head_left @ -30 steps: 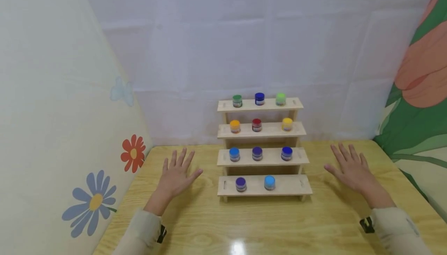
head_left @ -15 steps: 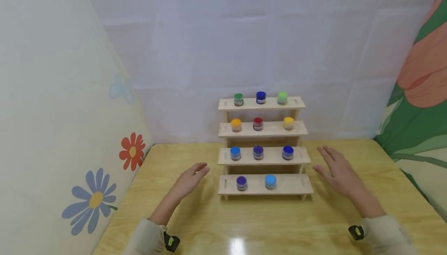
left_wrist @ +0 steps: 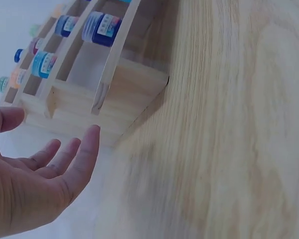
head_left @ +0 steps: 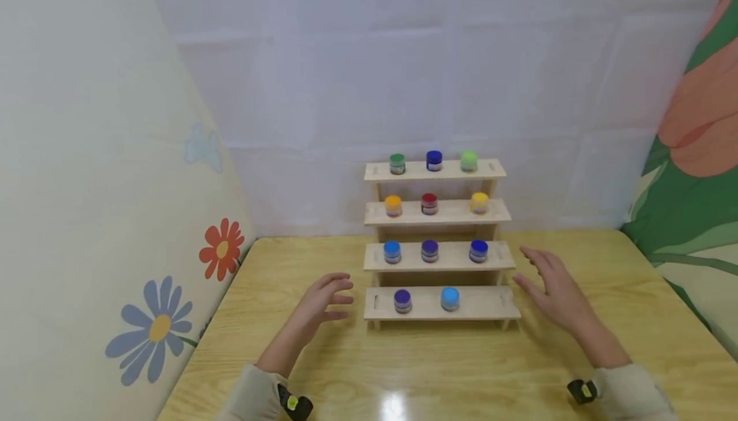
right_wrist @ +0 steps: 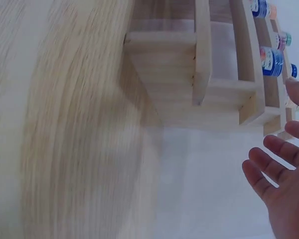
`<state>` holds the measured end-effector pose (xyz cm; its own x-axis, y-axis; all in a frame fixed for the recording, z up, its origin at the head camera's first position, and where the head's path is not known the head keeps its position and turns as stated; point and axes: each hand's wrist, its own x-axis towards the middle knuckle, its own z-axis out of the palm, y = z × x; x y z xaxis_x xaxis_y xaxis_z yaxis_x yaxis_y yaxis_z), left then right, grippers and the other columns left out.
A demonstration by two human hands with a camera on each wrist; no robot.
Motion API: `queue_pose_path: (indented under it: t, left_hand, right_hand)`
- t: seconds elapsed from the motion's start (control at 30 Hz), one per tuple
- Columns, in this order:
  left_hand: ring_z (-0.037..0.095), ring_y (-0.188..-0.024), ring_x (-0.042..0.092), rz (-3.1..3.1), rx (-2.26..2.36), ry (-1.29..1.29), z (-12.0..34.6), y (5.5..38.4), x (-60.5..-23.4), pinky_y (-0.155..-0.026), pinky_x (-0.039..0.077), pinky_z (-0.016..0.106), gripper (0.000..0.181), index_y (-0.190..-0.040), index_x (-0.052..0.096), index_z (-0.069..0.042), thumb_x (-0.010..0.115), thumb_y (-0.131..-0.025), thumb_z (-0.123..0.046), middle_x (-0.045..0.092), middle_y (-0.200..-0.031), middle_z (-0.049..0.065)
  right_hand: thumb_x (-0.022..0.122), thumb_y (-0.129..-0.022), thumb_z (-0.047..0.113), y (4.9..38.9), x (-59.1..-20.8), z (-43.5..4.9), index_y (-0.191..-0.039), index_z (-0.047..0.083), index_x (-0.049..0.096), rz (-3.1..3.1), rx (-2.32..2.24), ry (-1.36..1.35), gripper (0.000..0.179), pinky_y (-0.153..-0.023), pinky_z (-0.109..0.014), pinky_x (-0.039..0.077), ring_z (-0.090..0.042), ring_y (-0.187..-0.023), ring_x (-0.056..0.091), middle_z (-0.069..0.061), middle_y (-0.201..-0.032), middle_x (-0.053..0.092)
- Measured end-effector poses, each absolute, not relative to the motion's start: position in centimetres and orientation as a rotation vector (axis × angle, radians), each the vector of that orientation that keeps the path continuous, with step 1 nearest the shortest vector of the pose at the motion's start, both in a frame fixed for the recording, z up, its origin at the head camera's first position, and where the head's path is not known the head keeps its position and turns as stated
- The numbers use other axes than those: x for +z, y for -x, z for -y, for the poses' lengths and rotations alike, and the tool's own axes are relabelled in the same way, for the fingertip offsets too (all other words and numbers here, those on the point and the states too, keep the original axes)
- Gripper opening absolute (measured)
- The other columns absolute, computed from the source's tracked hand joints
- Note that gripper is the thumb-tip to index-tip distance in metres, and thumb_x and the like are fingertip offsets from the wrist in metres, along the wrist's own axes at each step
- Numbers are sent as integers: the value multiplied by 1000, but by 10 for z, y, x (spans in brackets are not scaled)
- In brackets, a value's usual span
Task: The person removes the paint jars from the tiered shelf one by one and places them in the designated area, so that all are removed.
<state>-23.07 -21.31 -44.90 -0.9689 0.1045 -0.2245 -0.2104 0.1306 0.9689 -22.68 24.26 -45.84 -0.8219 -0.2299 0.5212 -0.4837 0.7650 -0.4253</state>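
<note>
A wooden stepped rack [head_left: 484, 305] with several tiers stands on the table, bearing small paint jars. On the lowest tier are a purple jar [head_left: 402, 301] and a light blue jar [head_left: 450, 299]. Above them sit a blue jar [head_left: 392, 252], another purple jar [head_left: 429, 251] and a dark blue jar [head_left: 478, 251]. Higher up come orange [head_left: 393, 206], red and yellow jars, then green, navy and lime ones. My left hand [head_left: 319, 305] hovers beside the rack's left end, fingers loosely bent, holding nothing. To the right of the rack, my right hand [head_left: 556, 293] is likewise empty, thumb toward the shelves.
The wood-grain table [head_left: 438, 370] extends in front of and around the rack. A white cloth [head_left: 323, 88] hangs behind it. Flower-patterned panels [head_left: 160, 329] rise at the left and right. Each wrist carries a small black camera [head_left: 582, 391].
Both hands have come inward toward the rack's ends from a spread, palm-down pose. The left hand has turned sideways with its fingers bending. The jars stay in place on the rack.
</note>
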Motion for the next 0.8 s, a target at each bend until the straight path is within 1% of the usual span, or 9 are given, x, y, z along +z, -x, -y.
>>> queue_pose_path:
  t: [0.07,0.13,0.23,0.3,0.37,0.47,0.57,0.7,0.8]
  left_hand:
    - [44,-122,57,-2123,1952,116,211,230,-450,-94,55,51,56,-147,43,3,53,-104,-31,47,-145,29]
    - [42,-121,59,-2095,1968,120,209,230,-452,-93,55,50,54,-146,44,3,51,-104,-31,47,-145,29]
    - [41,-118,61,-2064,1997,133,206,230,-456,-90,57,48,53,-145,45,3,50,-105,-32,48,-144,29]
    - [41,-115,62,-2043,2015,139,204,230,-459,-89,58,47,52,-144,45,3,51,-104,-31,48,-143,30]
    - [40,-112,63,-2028,2026,142,201,230,-461,-88,58,47,52,-144,45,4,51,-104,-29,48,-142,31]
    - [37,-107,65,-2009,2036,154,196,228,-463,-86,59,47,51,-143,45,4,50,-103,-27,48,-141,31]
    - [34,-104,66,-2010,2034,159,193,228,-465,-85,59,47,51,-144,45,3,51,-102,-25,49,-139,29]
    - [32,-103,67,-2016,2026,172,188,228,-466,-83,59,46,50,-144,46,2,53,-101,-24,53,-136,26]
    - [32,-105,67,-2009,2015,184,185,228,-467,-82,59,44,49,-143,47,1,54,-100,-22,55,-135,25]
  right_hand:
    - [70,-96,15,227,-460,-240,-141,-5,50,2467,795,-549,54,-86,-56,52,-39,-110,58,-25,-127,57]
    - [71,-94,11,227,-462,-237,-138,-5,53,2419,831,-557,51,-80,-46,55,-33,-102,61,-21,-121,61]
    - [73,-91,5,225,-464,-232,-134,-5,56,2358,914,-565,47,-75,-31,55,-28,-93,62,-17,-114,65]
    - [74,-89,1,224,-467,-228,-132,-5,58,2320,976,-568,46,-72,-25,54,-25,-88,62,-15,-110,67]
    - [74,-87,-3,223,-469,-225,-131,-6,59,2282,1030,-576,47,-70,-22,53,-20,-85,62,-15,-107,68]
    - [75,-83,-9,221,-473,-220,-128,-6,61,2229,1096,-588,48,-69,-18,52,-10,-84,61,-14,-104,68]
    - [76,-80,-12,219,-477,-216,-126,-6,62,2196,1136,-605,49,-70,-15,50,-4,-84,59,-14,-102,68]
    - [76,-80,-12,218,-478,-211,-125,-4,63,2186,1199,-631,47,-71,-14,50,-3,-84,60,-17,-101,67]
    - [74,-83,-11,217,-479,-207,-125,-4,63,2197,1246,-635,44,-72,-15,51,-3,-85,60,-17,-102,67]
